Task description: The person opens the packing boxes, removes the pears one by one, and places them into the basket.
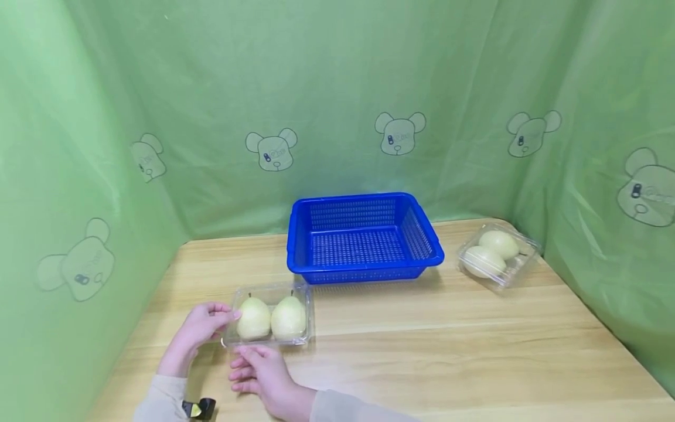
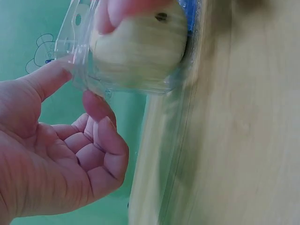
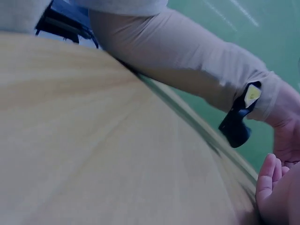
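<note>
A clear plastic clamshell box (image 1: 310, 328) with two pale yellow pears (image 1: 288, 319) inside lies on the table, front left of the basket. My left hand (image 1: 205, 324) holds the box's left edge, its thumb and index finger pinching the rim in the left wrist view. At the front left corner, my right hand (image 1: 269, 378) pinches the edge with thumb and index finger, the other fingers loosely bent. Blurred fingertips (image 2: 124, 11) cross in front of a pear there. The right wrist view catches only part of a hand (image 3: 276, 183), not the box.
Behind the box stands a blue plastic basket (image 1: 364, 271) with mesh walls and nothing inside. A second clear box (image 1: 519, 264) with two pears sits at the back right of the wooden table (image 1: 448, 351). Green curtains (image 1: 337, 76) enclose the back and sides.
</note>
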The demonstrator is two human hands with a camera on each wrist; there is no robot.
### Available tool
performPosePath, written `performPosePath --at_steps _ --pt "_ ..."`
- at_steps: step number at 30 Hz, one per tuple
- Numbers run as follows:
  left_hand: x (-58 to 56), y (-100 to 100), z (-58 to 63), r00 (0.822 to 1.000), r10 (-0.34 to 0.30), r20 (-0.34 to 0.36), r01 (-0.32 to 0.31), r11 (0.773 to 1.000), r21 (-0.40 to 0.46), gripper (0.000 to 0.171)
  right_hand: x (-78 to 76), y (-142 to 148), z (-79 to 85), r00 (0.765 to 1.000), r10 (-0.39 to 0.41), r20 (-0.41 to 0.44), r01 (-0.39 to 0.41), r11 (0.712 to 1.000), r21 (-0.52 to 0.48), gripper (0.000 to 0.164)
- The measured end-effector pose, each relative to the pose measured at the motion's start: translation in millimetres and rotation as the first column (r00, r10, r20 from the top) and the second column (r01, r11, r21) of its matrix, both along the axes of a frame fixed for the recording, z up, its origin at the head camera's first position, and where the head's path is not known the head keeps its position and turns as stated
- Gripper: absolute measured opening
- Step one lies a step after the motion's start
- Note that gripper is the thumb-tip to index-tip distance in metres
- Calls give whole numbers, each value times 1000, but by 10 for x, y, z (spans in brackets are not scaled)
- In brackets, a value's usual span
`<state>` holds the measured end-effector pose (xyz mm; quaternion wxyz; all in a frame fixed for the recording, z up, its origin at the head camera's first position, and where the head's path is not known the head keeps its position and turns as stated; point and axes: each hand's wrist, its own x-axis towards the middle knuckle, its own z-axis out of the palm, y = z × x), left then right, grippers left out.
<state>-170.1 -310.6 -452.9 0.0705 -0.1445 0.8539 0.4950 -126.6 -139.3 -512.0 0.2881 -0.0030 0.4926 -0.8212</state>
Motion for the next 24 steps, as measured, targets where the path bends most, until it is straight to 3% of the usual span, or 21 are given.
performPosePath --at_steps 5,13,21,24 --pt "-20 -31 -43 1000 6 -8 -6 999 45 56 -70 267 46 999 25 28 -25 1000 7 38" --pt "-13 -91 -14 1000 11 -21 -9 998 55 63 -167 678 89 999 2 35 -4 999 41 23" --pt "-3 -120 8 999 33 -44 -30 998 53 62 -250 767 98 997 -70 -14 71 985 157 22" --pt "32 -131 20 1000 8 -8 -8 999 48 65 -249 739 84 997 -71 -27 75 982 172 18"
